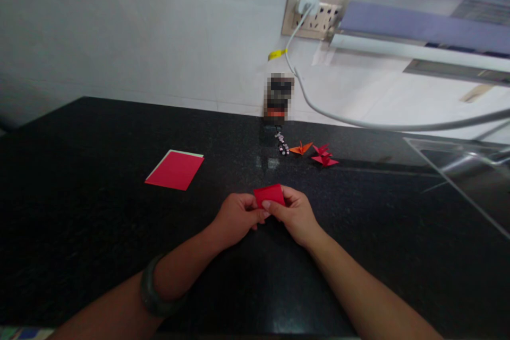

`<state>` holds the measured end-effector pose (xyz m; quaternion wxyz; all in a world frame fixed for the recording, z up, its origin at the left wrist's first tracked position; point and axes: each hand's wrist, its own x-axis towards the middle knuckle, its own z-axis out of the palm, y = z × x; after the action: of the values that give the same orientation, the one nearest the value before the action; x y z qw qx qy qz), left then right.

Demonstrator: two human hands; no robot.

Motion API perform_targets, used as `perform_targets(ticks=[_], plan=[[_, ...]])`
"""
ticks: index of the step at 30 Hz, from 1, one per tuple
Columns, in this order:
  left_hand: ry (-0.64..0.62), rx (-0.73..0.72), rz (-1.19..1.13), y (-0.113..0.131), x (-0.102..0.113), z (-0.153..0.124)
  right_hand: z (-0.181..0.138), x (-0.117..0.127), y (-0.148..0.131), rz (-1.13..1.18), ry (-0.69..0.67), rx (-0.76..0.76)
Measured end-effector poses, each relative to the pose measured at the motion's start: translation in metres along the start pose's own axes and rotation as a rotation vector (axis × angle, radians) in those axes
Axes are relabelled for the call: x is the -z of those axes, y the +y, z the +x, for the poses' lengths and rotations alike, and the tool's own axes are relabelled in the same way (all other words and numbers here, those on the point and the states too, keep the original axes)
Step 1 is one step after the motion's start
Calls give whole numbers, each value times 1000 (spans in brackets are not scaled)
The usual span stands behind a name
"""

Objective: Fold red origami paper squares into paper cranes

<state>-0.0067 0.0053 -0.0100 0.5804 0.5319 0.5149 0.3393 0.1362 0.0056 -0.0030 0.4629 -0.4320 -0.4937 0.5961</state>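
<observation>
Both of my hands pinch a small folded piece of red paper (270, 194) just above the black counter (99, 234). My left hand (238, 218) grips its left lower edge with curled fingers. My right hand (295, 215) holds the right side, thumb pressed on top. A stack of red paper sheets (175, 170) lies flat to the left, apart from my hands. An orange folded paper crane (300, 147) and red folded cranes (324, 155) sit further back on the counter.
A white cable (319, 109) runs from a wall socket (313, 15) across the back of the counter. A blurred dark object (278, 96) stands at the wall with a small charm (282, 144) before it. A steel sink (466, 164) lies at the right.
</observation>
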Motion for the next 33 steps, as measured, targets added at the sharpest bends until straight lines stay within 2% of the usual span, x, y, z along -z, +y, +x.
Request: perform_targets(ticks=[9,14,22,33], plan=[[-29,2,19,1,-4,-2,3,4,2,74,132,47],[-26,-44,34,-1,-4,-2,3,6,2,-5,117,76],[75,-80,88,2,-1,-4,1,4,4,-146,77,177],[14,-115,-24,4,1,-4,0,4,1,-169,55,210]])
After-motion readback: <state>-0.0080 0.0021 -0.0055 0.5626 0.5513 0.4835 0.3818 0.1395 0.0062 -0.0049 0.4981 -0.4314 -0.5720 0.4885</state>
